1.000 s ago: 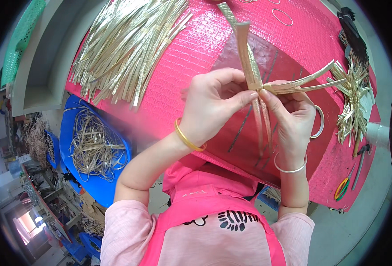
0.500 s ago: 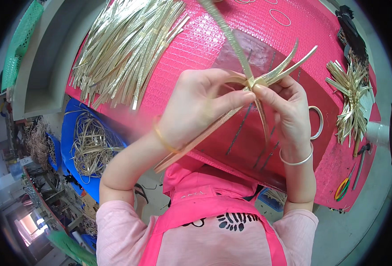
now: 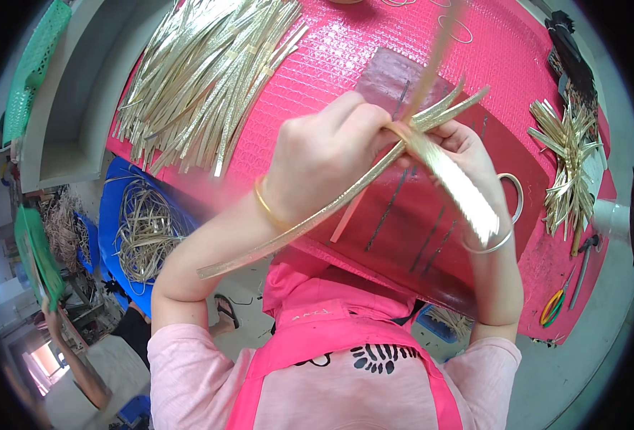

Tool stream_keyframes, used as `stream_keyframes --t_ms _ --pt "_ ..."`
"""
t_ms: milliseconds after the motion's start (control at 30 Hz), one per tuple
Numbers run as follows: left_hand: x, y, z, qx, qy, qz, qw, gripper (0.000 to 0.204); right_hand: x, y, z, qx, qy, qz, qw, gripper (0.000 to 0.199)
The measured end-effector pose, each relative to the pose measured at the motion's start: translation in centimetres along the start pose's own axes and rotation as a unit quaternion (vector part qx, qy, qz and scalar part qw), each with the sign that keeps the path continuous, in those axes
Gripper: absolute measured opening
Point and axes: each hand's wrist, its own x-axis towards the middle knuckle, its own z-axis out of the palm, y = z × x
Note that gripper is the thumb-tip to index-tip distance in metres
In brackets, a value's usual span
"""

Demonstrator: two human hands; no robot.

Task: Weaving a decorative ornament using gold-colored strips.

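Between my hands is a small knot of flat gold strips, crossed and folded over each other, with loose ends sticking out several ways. My left hand is closed, its thumb and fingertips pinching the strips at the crossing. On the other side, my right hand grips the same crossing, partly hidden behind a wide shiny strip that lies over it. One long strip end trails down across my left forearm, and another, blurred, points up and away. Below the hands lies a dark red mat marked with black lines.
A large pile of gold strips covers the pink table's far left. Finished-looking gold bundles and scissors lie at the right. A pale ring is by my right wrist. Blue sheeting holds tangled strips. Another person's arm holds a green basket.
My left hand has turned over, knuckles now upward. A wide strip has come down over my right hand, and the long upright strip has swung right. A person with a green basket has appeared at lower left.
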Motion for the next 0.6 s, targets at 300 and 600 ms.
stream_keyframes --t_ms 300,600 --pt "-1.0 0.4 0.6 0.029 0.017 -0.047 0.998 0.013 -0.1 0.7 0.5 -0.267 0.068 -0.119 0.954 0.02" --pt "2.2 -0.8 -2.3 -0.504 -0.26 -0.445 0.693 0.021 -1.1 -0.5 3.0 -0.649 0.081 -0.448 0.609 0.015"
